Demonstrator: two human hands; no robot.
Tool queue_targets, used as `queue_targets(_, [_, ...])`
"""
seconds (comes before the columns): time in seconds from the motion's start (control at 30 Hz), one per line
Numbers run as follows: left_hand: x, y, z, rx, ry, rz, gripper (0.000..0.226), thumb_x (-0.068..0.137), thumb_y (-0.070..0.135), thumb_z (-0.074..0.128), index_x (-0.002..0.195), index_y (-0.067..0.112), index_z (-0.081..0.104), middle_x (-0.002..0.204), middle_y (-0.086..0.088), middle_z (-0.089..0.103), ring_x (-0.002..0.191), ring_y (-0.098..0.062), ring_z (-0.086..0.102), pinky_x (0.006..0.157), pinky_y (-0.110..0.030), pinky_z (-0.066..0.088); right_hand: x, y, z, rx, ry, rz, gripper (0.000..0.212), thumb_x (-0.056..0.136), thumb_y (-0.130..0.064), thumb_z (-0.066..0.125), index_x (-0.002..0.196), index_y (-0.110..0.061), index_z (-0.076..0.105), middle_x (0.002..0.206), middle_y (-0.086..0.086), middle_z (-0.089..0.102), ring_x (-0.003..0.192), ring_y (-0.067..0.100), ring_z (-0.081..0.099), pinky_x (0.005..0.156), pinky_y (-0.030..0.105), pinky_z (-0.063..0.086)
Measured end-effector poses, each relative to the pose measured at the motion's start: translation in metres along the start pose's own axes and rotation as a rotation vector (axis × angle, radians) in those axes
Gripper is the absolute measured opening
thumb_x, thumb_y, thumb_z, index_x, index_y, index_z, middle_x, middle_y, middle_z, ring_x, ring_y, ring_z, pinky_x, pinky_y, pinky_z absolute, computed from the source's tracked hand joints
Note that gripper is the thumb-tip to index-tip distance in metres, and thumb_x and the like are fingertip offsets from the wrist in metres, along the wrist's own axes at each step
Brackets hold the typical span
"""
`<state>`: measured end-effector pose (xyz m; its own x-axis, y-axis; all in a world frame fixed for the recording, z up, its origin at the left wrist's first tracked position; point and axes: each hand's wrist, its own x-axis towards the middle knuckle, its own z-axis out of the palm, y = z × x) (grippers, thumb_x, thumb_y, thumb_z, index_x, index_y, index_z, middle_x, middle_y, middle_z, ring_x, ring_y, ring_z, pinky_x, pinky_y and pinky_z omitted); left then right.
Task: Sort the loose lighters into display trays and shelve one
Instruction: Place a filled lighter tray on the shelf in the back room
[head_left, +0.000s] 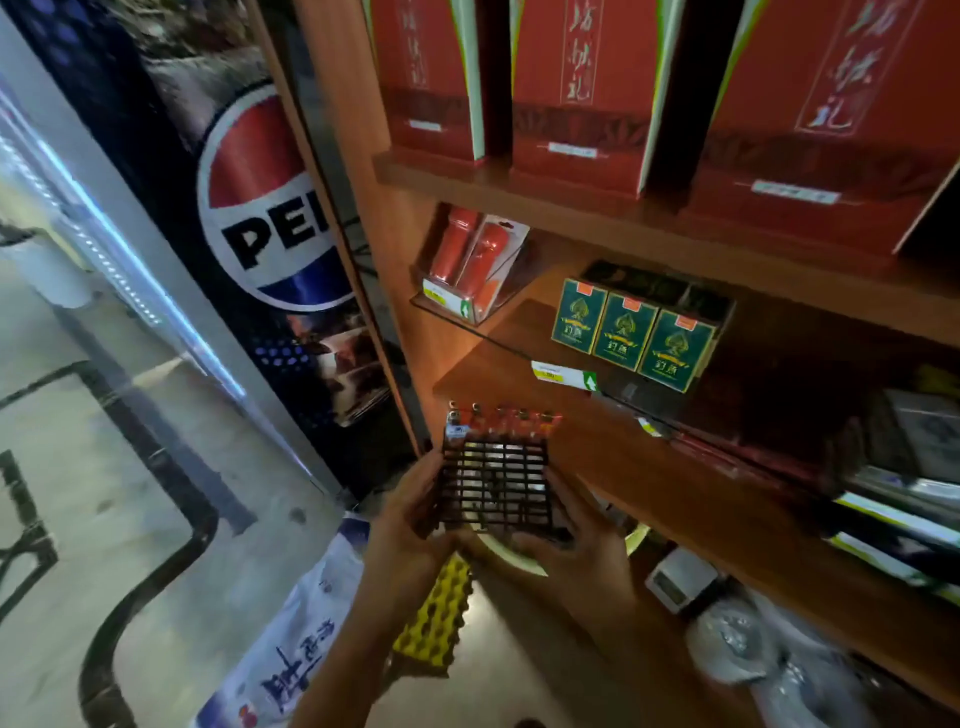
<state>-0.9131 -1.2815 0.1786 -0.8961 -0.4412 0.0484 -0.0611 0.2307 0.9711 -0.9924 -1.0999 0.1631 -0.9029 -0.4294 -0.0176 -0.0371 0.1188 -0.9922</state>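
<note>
I hold a dark grid display tray (496, 483) in both hands, tilted so its gridded underside faces me. A row of red lighters (506, 422) with metal tops sticks out of its far edge. My left hand (410, 514) grips the tray's left side and my right hand (576, 530) grips its right side and near corner. The tray hovers just in front of the edge of a wooden shelf board (675, 467), at the left end of the shelving unit.
Green card packs (636, 338) and red packaged items (470, 265) sit on the shelf above, red boxes (576, 93) higher up. A Pepsi fridge (260, 208) stands left. Below lie a yellow egg tray (439, 613), a printed bag (291, 639) and a white scale (680, 577).
</note>
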Motion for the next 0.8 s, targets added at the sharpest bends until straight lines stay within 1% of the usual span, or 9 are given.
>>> queue_targets(0.1, [0.044, -0.018, -0.002, 0.042, -0.085, 0.013, 0.09, 0.073, -0.024, 0.072, 0.145, 0.028, 0.054, 0.146, 0.009, 0.057, 0.137, -0.013, 0.053, 0.108, -0.033, 0.049, 0.032, 0.01, 0.01, 0.007, 0.037, 0.027, 0.077, 0.077, 0.011, 0.078, 0.116, -0.053, 0.059, 0.108, -0.04, 0.066, 0.105, -0.014, 0.063, 0.08, 0.006, 0.051])
queue_targets(0.17, [0.07, -0.029, -0.002, 0.066, -0.131, 0.019, 0.091, 0.07, -0.023, 0.073, 0.142, 0.029, 0.056, 0.144, 0.013, 0.058, 0.136, -0.012, 0.053, 0.108, -0.029, 0.048, 0.049, 0.017, 0.016, -0.033, 0.077, 0.04, 0.075, 0.076, -0.008, 0.083, 0.121, -0.062, 0.057, 0.119, -0.033, 0.067, 0.112, -0.007, 0.063, 0.086, 0.012, 0.053])
queue_targets(0.3, [0.12, -0.058, -0.004, 0.088, -0.225, -0.005, 0.088, 0.073, -0.013, 0.079, 0.136, 0.043, 0.055, 0.138, 0.031, 0.056, 0.13, 0.002, 0.054, 0.104, -0.018, 0.048, 0.08, 0.048, 0.033, -0.1, 0.17, 0.099, 0.075, 0.082, -0.027, 0.082, 0.144, -0.045, 0.046, 0.135, -0.024, 0.061, 0.123, 0.001, 0.06, 0.097, 0.029, 0.056])
queue_targets(0.37, [0.146, -0.079, -0.007, 0.119, -0.271, -0.035, 0.085, 0.075, 0.01, 0.085, 0.138, 0.055, 0.05, 0.143, 0.03, 0.053, 0.132, 0.002, 0.052, 0.11, -0.029, 0.048, 0.097, 0.065, 0.041, -0.143, 0.237, 0.127, 0.078, 0.08, -0.024, 0.083, 0.145, -0.044, 0.046, 0.138, -0.025, 0.057, 0.126, 0.001, 0.057, 0.1, 0.027, 0.054])
queue_targets(0.47, [0.186, -0.111, -0.009, 0.172, -0.405, -0.096, 0.089, 0.069, 0.057, 0.082, 0.148, 0.052, 0.043, 0.148, 0.018, 0.053, 0.136, -0.009, 0.053, 0.111, -0.049, 0.047, 0.119, 0.081, 0.052, -0.217, 0.35, 0.169, 0.081, 0.077, -0.022, 0.086, 0.145, -0.044, 0.047, 0.143, -0.028, 0.051, 0.128, -0.004, 0.053, 0.099, 0.02, 0.052])
queue_targets(0.57, [0.222, -0.135, -0.006, 0.144, -0.509, -0.113, 0.089, 0.069, 0.05, 0.086, 0.147, 0.053, 0.043, 0.151, 0.019, 0.051, 0.138, -0.009, 0.051, 0.113, -0.052, 0.045, 0.141, 0.09, 0.062, -0.279, 0.446, 0.164, 0.078, 0.079, -0.019, 0.085, 0.147, -0.032, 0.05, 0.15, -0.016, 0.049, 0.125, -0.015, 0.048, 0.096, 0.014, 0.051])
queue_targets(0.67, [0.25, -0.148, -0.003, 0.173, -0.542, -0.038, 0.09, 0.071, 0.044, 0.089, 0.15, 0.036, 0.047, 0.152, 0.016, 0.049, 0.138, -0.007, 0.049, 0.117, -0.039, 0.041, 0.161, 0.095, 0.07, -0.335, 0.532, 0.154, 0.074, 0.079, -0.018, 0.083, 0.144, -0.032, 0.052, 0.148, -0.021, 0.048, 0.125, -0.018, 0.046, 0.105, 0.019, 0.048])
queue_targets(0.77, [0.275, -0.157, 0.003, 0.213, -0.598, 0.013, 0.106, 0.062, 0.078, 0.076, 0.151, 0.028, 0.047, 0.151, 0.013, 0.049, 0.136, -0.003, 0.047, 0.108, -0.012, 0.037, 0.178, 0.106, 0.075, -0.396, 0.576, 0.162, 0.076, 0.078, -0.014, 0.083, 0.144, -0.032, 0.05, 0.148, -0.016, 0.047, 0.124, -0.012, 0.045, 0.105, 0.02, 0.046])
queue_targets(0.8, [0.282, -0.161, 0.005, 0.218, -0.611, 0.021, 0.107, 0.059, 0.082, 0.073, 0.15, 0.031, 0.048, 0.151, 0.013, 0.049, 0.135, -0.003, 0.049, 0.107, -0.012, 0.039, 0.182, 0.111, 0.076, -0.424, 0.585, 0.165, 0.077, 0.077, -0.015, 0.084, 0.143, -0.033, 0.049, 0.145, -0.018, 0.046, 0.126, -0.005, 0.044, 0.107, 0.025, 0.045])
